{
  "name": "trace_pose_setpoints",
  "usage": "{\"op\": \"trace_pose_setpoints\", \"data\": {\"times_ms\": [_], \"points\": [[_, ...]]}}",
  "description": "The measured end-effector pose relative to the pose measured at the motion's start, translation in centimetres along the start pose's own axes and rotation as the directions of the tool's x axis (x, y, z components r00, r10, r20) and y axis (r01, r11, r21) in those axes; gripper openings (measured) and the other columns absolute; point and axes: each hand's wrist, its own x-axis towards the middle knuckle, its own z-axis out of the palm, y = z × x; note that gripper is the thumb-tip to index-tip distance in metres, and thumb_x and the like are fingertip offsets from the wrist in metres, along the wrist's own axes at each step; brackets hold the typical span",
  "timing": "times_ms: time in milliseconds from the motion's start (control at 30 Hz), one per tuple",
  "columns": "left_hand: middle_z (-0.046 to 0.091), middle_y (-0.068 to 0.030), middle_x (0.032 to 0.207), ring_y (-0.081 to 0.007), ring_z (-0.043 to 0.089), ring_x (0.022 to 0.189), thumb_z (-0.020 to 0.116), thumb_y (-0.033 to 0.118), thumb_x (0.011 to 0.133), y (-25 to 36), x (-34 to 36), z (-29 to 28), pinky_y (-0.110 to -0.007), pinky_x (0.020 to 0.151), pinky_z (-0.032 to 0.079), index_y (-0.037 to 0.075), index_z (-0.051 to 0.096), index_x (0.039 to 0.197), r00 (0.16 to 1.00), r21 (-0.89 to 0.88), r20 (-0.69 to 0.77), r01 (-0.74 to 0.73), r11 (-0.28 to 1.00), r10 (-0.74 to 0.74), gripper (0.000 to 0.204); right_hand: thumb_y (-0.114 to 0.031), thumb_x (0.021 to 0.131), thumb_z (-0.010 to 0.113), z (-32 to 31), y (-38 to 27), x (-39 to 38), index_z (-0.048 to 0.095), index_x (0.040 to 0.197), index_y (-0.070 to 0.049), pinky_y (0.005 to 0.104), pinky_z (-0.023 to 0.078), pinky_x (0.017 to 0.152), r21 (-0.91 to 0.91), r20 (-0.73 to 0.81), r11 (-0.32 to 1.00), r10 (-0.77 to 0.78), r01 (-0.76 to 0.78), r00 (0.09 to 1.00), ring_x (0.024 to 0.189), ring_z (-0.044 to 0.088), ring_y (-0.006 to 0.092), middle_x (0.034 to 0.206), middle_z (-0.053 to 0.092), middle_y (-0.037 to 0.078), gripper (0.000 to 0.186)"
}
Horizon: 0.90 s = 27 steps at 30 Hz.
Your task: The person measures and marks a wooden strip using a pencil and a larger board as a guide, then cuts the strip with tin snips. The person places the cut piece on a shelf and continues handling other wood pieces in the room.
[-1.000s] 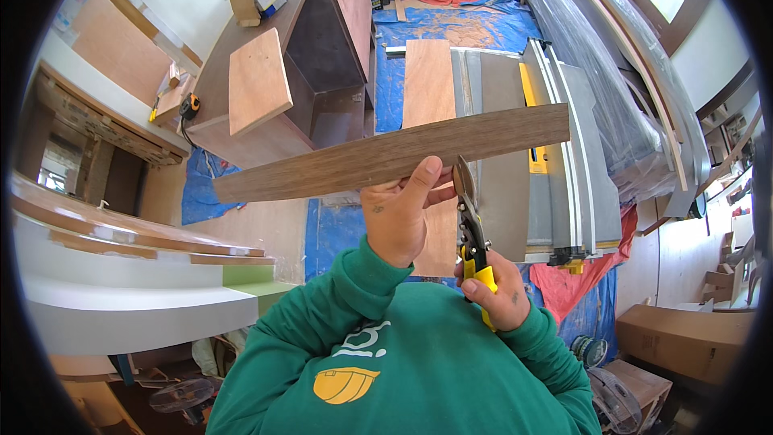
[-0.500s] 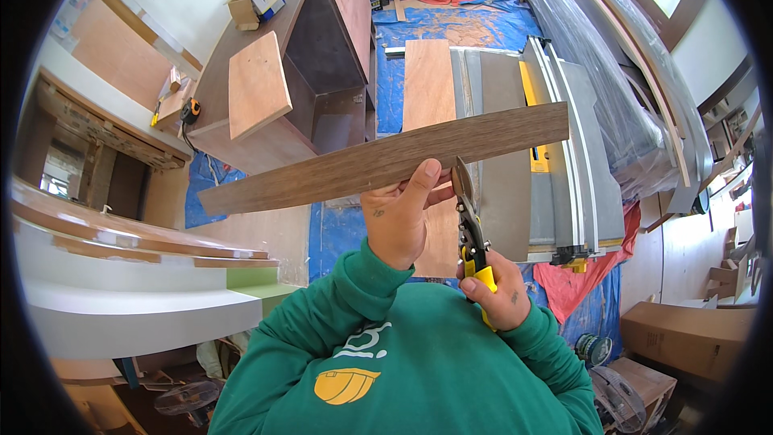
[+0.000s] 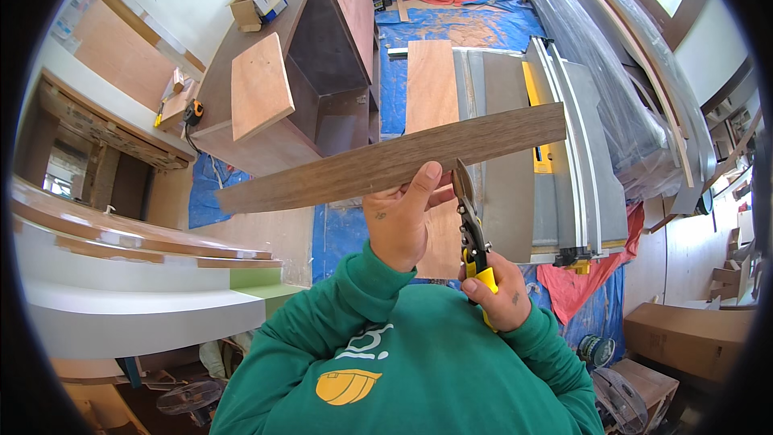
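A long dark brown wood-grain strip (image 3: 338, 165) is held across my view by my left hand (image 3: 398, 217), thumb on its face and fingers behind. My right hand (image 3: 499, 298) grips black snips with yellow handles (image 3: 471, 234), their jaws pointing up at the strip's lower edge, just right of my left fingers. Whether the jaws are around the edge I cannot tell. Beneath the strip, a pale plywood board (image 3: 431, 80) lies on a grey sliding-rail saw table (image 3: 507, 209) with yellow parts and white rails.
A dark cabinet (image 3: 306, 16) bears a loose board (image 3: 259, 89) and open box (image 3: 256, 4). A tape measure (image 3: 193, 113) lies nearby. Plastic-wrapped panels (image 3: 588, 56) line the right. Blue (image 3: 451, 20) and red sheets (image 3: 584, 278) cover floor. A cardboard box (image 3: 684, 334) sits lower right.
Both hands, the snips and the strip stay nearly in place; the strip's left end shifts slightly. The surroundings shift a little in the picture.
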Motion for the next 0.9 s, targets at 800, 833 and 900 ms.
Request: {"op": "trace_pose_setpoints", "data": {"times_ms": [800, 833, 900], "points": [[0.076, -0.0080, 0.112, -0.0218, 0.076, 0.101, 0.069, 0.013, 0.103, -0.13, 0.27, 0.31, -0.035, 0.084, 0.065, 0.007, 0.071, 0.118, 1.000, -0.011, -0.009, 0.003, 1.000, -0.003, 0.017, -0.035, 0.089, 0.075, -0.23, 0.02, 0.29, 0.064, 0.097, -0.001, 0.0360, 0.048, 0.072, -0.025, -0.014, 0.999, -0.039, 0.039, 0.999, 0.074, 0.059, 0.0215, 0.080, 0.062, 0.010, 0.036], [0.076, -0.0081, 0.112, -0.0219, 0.076, 0.101, 0.069, 0.013, 0.103, -0.12, 0.26, 0.28, -0.035, 0.084, 0.065, 0.007, 0.071, 0.118, 1.000, -0.012, -0.007, 0.002, 1.000, -0.002, 0.017, -0.035, 0.089, 0.075, -0.18, 0.02, 0.28, 0.064, 0.097, -0.001, 0.0361, 0.048, 0.072, -0.025, -0.017, 0.999, -0.041, 0.041, 0.999, 0.074, 0.059, 0.0215, 0.080, 0.062, 0.010, 0.036], [0.076, -0.0083, 0.112, -0.0222, 0.076, 0.102, 0.069, 0.013, 0.103, -0.17, 0.31, 0.27, -0.036, 0.085, 0.066, 0.007, 0.071, 0.118, 1.000, -0.012, -0.007, -0.001, 1.000, 0.001, 0.017, -0.035, 0.089, 0.075, -0.17, 0.05, 0.28, 0.064, 0.097, -0.001, 0.0363, 0.048, 0.072, -0.024, -0.021, 0.999, -0.043, 0.043, 0.999, 0.074, 0.059, 0.0216, 0.079, 0.062, 0.010, 0.036]]}}
